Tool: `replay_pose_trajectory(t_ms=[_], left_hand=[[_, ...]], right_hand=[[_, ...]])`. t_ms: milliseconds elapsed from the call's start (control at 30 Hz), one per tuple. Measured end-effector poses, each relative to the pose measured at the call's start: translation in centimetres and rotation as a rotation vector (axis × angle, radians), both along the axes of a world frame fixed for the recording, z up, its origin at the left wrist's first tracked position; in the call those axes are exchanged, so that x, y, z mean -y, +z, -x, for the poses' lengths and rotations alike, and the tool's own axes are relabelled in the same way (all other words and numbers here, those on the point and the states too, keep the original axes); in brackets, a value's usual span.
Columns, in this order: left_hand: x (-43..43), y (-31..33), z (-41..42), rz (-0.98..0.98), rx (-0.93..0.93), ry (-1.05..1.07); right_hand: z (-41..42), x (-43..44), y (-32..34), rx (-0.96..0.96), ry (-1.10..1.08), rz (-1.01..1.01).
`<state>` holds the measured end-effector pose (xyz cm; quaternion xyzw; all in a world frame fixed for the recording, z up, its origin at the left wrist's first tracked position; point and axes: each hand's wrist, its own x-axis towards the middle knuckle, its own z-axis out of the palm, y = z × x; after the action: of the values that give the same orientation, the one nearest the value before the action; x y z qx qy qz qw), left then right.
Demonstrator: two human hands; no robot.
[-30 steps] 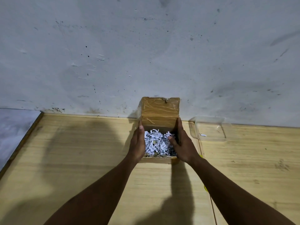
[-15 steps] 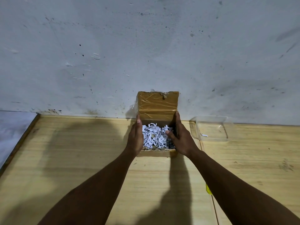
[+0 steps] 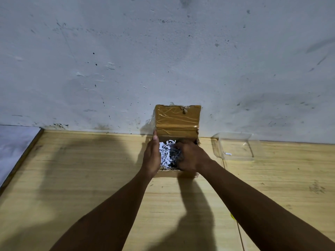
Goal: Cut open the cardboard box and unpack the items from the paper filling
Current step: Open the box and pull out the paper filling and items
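Note:
A small taped cardboard box [image 3: 178, 120] stands against the wall with its lid flipped up. It is full of shredded white paper filling [image 3: 166, 154]. My left hand [image 3: 151, 156] lies flat against the box's left side, fingers straight. My right hand [image 3: 192, 156] reaches over the box from the right, its fingertips dug into the paper. What the fingers touch is hidden, and no packed item shows.
A clear plastic tray [image 3: 235, 147] sits on the wooden table [image 3: 81, 169] to the right of the box, near the wall. A yellow object [image 3: 232, 215] peeks out beside my right forearm. The table's left edge runs diagonally at far left.
My right hand moved from the box's right wall inward and now covers the right half of the paper, fingers pushed in. The left hand stayed on the left side.

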<state>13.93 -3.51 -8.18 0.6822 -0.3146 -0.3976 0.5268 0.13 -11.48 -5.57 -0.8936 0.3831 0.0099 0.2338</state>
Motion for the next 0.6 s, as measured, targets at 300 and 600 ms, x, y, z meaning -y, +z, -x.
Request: replay_pose_trajectory(t_ms=[300,600], left_hand=[[0.0,-0.5,-0.1,-0.006,-0.009,0.017],[0.2,-0.9,-0.2,0.008,-0.001,0.021]], right_hand=[[-4.1,0.8,-2.3,-0.404,0.143,0.103],[-4.7,0.9,-3.2,-0.490,0.230,0.194]])
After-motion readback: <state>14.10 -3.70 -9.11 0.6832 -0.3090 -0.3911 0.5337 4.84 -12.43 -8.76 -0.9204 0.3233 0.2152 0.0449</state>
